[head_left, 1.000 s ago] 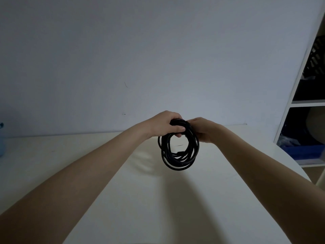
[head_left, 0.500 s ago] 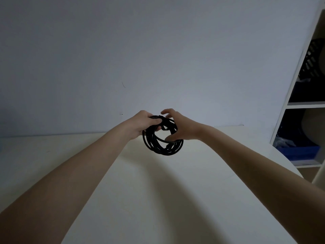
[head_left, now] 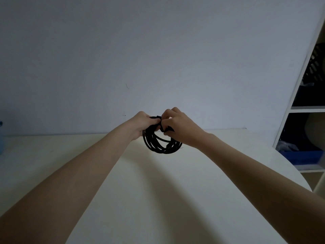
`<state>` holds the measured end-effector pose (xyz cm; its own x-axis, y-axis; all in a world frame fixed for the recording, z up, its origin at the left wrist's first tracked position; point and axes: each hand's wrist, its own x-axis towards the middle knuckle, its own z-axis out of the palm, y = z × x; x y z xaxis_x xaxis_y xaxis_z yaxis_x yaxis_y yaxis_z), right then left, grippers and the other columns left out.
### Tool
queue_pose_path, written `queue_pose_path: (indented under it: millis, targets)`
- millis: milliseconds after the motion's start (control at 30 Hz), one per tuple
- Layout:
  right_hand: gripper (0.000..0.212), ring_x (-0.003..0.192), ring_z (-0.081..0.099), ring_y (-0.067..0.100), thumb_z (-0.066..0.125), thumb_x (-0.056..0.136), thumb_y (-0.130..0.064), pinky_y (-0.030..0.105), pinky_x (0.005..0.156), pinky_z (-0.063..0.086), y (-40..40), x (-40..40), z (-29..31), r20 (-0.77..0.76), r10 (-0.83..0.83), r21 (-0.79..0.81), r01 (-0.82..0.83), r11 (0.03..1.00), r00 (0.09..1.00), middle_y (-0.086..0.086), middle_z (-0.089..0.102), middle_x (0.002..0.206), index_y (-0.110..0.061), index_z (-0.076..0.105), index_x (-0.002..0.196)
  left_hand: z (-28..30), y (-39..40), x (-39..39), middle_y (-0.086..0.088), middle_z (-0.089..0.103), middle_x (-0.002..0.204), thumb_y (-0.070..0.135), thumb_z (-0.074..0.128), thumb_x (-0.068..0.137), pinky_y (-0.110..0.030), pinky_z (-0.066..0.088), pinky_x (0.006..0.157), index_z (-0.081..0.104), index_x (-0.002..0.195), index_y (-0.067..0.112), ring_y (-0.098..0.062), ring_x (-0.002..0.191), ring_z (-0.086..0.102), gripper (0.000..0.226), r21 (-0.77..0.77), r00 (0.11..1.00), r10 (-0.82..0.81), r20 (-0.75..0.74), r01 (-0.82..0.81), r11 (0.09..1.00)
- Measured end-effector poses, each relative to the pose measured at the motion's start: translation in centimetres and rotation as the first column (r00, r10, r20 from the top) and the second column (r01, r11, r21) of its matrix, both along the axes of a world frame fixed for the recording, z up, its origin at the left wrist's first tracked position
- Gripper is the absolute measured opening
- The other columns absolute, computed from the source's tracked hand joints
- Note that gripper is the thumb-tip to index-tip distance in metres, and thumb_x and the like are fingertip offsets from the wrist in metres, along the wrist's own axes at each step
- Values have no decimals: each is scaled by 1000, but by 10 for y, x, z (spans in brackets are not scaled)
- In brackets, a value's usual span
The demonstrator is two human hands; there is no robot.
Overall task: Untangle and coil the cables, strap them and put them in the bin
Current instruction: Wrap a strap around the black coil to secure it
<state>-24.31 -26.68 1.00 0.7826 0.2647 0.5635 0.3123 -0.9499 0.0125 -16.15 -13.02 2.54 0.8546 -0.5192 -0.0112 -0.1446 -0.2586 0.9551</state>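
Note:
A black cable coil (head_left: 159,145) of several loops hangs in the air above the far part of the white table (head_left: 140,191). My left hand (head_left: 143,125) grips the coil's top left side with curled fingers. My right hand (head_left: 177,126) pinches a dark strap or cable end at the coil's top right, fingers curled over it. The two hands nearly touch above the coil. Where the strap runs is hidden by my fingers. No bin for the cables is plainly seen.
A plain wall stands behind the table. A white shelf unit (head_left: 299,110) is at the right, with a blue tray (head_left: 299,155) on its lower shelf. A blue object (head_left: 1,136) shows at the left edge.
The coil has turned from hanging flat-on to tilted, and my hands moved slightly left and up. My right hand, open-fingered half a second ago, now pinches at the coil's top.

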Motion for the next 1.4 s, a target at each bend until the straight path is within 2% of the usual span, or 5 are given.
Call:
queue_pose_path:
  millis: [133, 333, 600, 800, 1400]
  targets:
    - [12, 103, 48, 29, 59, 84, -1, 38, 79, 43, 6, 0, 3, 10, 32, -54, -32, 998, 999, 10, 63, 98, -4, 66, 94, -2, -5, -4, -5, 57, 61, 4, 62, 86, -21, 45, 59, 57, 72, 6, -13, 55, 54, 15, -38, 998, 44, 46, -42, 998]
    - [6, 85, 59, 25, 60, 86, -6, 35, 76, 48, 1, -3, 14, -114, 26, 318, 11, 948, 993, 9, 65, 84, -1, 62, 85, -10, -8, -10, -6, 59, 77, 11, 63, 89, -22, 46, 64, 43, 79, 14, -12, 62, 59, 23, -53, 972, 69, 223, -59, 997]
    - [21, 77, 61, 24, 60, 89, -7, 31, 74, 47, -12, -5, 13, -148, 135, 860, 60, 506, 980, 8, 61, 84, -12, 51, 70, 2, -7, -16, -3, 60, 81, 8, 56, 93, -18, 46, 53, 42, 86, 14, -5, 59, 60, 17, -5, 971, -108, 212, 112, 994]
    - [22, 64, 58, 19, 59, 90, -8, 17, 54, 42, -9, -8, 16, -163, 178, 940, 98, 327, 971, 11, 61, 76, -11, 49, 70, 0, -4, -19, -2, 60, 84, 13, 50, 97, -21, 44, 58, 45, 111, 14, -6, 62, 58, 15, -35, 975, -189, 120, 194, 980]
    - [24, 44, 55, 13, 57, 91, -8, 15, 42, 37, -17, -10, 22, -203, 96, 946, 170, 276, 974, 7, 61, 71, -10, 46, 71, 7, -8, -34, 2, 59, 76, 13, 54, 95, -12, 43, 61, 50, 106, 10, 1, 61, 57, 12, 125, 897, -317, 309, 292, 948]
